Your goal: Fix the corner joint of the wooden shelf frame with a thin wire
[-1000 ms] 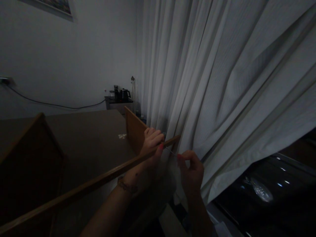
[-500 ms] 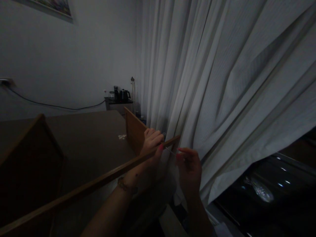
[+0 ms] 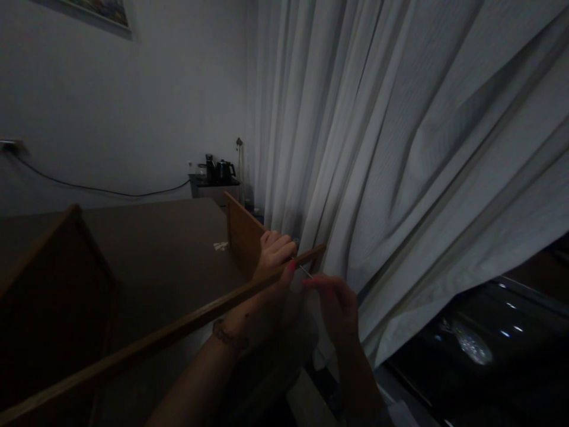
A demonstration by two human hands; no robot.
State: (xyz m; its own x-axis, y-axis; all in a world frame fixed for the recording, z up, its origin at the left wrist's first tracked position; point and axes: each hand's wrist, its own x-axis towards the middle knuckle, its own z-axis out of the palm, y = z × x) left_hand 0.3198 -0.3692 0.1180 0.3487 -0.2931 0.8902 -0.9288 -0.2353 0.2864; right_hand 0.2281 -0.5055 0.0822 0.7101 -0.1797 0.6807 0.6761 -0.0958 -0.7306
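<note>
A long wooden panel stands on edge, running from the lower left to the middle of the view. My left hand is wrapped over its upper edge near the far end, thumb on the near side. Close to that thumb, a thin metal rod, perhaps a hex key, points at the panel. My right hand pinches the rod's outer end between thumb and fingertips. Where the rod meets the wood is too dark to make out. A second wooden board stands upright just beyond my left hand.
Another wooden board rises at the left from a brown tabletop. Small pale pieces lie on it. Long white curtains hang close on the right. A black kettle stands on a cabinet at the back.
My right hand has turned and moved slightly left, closer to the panel, with its fingers more closed on the rod. My left hand keeps its hold.
</note>
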